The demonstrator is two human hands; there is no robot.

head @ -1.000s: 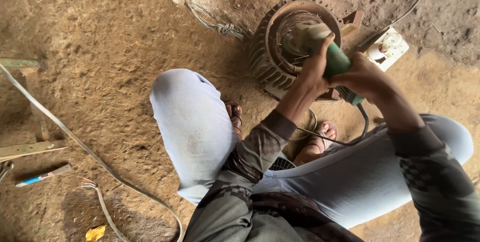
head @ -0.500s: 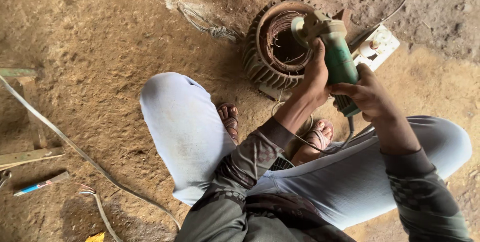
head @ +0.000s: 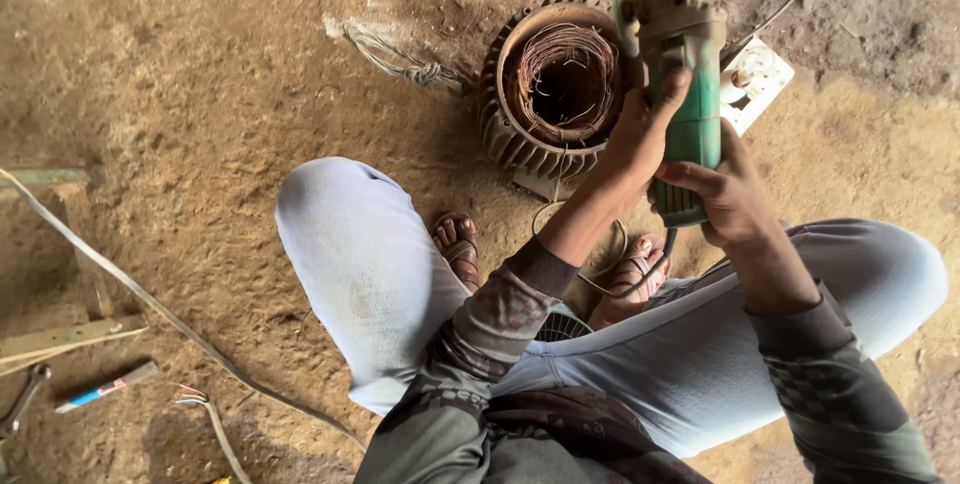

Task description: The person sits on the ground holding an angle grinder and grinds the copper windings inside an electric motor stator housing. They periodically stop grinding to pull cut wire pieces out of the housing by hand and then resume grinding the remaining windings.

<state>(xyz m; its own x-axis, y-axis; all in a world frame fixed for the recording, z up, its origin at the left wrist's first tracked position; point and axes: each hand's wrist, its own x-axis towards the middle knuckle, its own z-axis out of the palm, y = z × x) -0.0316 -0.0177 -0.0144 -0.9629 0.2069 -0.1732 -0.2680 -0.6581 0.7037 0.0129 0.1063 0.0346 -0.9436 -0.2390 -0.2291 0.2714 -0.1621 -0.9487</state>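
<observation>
Gripping one green angle grinder (head: 685,64), left hand (head: 640,139), right hand (head: 735,199), one motor stator (head: 550,94)

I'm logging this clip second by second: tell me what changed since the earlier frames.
The green angle grinder has been lifted out of the motor housing, exposing its copper windings. The left hand and right hand still grip it. The white socket box and the squat are unchanged.

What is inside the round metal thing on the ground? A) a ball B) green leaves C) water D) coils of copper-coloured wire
D: the ribbed round motor housing on the dirt floor holds rings of copper-coloured wire around a dark hollow middle, just left of the green grinder that both hands grip.
</observation>
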